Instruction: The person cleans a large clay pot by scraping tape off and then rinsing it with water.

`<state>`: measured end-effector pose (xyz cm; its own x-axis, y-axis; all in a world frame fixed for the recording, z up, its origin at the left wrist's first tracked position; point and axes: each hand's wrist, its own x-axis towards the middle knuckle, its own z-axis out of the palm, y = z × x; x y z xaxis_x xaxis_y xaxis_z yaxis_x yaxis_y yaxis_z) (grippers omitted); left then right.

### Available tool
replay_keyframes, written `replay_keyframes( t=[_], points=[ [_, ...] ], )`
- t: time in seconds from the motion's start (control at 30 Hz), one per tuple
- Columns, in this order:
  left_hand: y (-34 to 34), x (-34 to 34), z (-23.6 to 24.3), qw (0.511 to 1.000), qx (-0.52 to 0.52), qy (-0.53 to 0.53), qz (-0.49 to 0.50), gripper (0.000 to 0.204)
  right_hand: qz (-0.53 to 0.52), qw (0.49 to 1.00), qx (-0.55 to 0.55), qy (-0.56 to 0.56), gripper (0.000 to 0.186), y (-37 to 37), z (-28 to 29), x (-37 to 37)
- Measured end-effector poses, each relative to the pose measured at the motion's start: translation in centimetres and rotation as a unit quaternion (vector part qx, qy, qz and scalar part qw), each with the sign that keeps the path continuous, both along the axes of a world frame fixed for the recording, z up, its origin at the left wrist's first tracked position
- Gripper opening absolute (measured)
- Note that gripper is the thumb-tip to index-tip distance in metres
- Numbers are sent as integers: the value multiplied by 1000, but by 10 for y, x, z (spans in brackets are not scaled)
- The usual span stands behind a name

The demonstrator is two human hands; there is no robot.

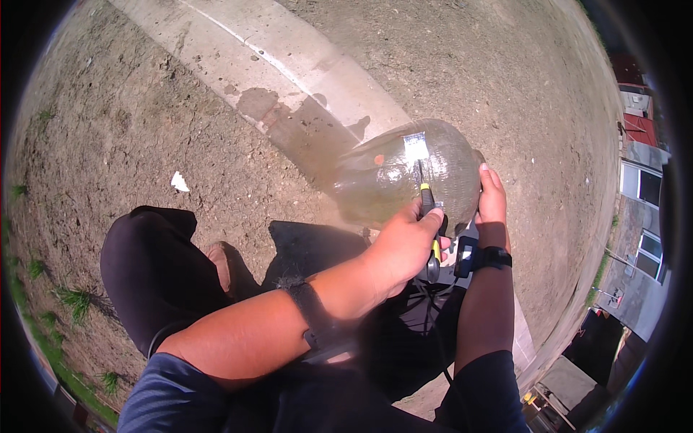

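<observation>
Navy cloth sleeves near, my left hand grips a slim yellow-and-black tool, right hand presumably holding a clear bulbous vessel steady.

1. A big, bulging clear vessel, glossy and see-through, sits wide side up front, with fine ripples toward its right edge.
2. On its skin I see a bright white patch and a small orange spot.
3. A slim tool, yellow-and-black handled, points its thin dark shaft at the patch; contact I can't tell.
</observation>
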<state>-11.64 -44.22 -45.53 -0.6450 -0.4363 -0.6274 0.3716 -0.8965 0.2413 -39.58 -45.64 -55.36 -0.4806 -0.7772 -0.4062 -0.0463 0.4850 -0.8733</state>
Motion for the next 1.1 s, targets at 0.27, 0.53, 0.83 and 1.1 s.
replay_keyframes(
  t=[0.27, 0.53, 0.83, 1.1],
  points=[
    [21, -1, 9, 1000, 22, -12, -6, 28, 9, 1000, 8, 3, 37, -1, 1, 1],
    [33, 7, 14, 997, -42, -50, -40, 42, 1, 1000, -9, 17, 36, 0, -5, -2],
    [32, 30, -3, 953, -187, -206, -118, 45, 1, 1000, 0, 15, 36, -1, -3, -2],
    [30, 37, -5, 957, -138, -200, -160, 57, 13, 1000, -6, 28, 35, -2, -10, -10]
  ],
)
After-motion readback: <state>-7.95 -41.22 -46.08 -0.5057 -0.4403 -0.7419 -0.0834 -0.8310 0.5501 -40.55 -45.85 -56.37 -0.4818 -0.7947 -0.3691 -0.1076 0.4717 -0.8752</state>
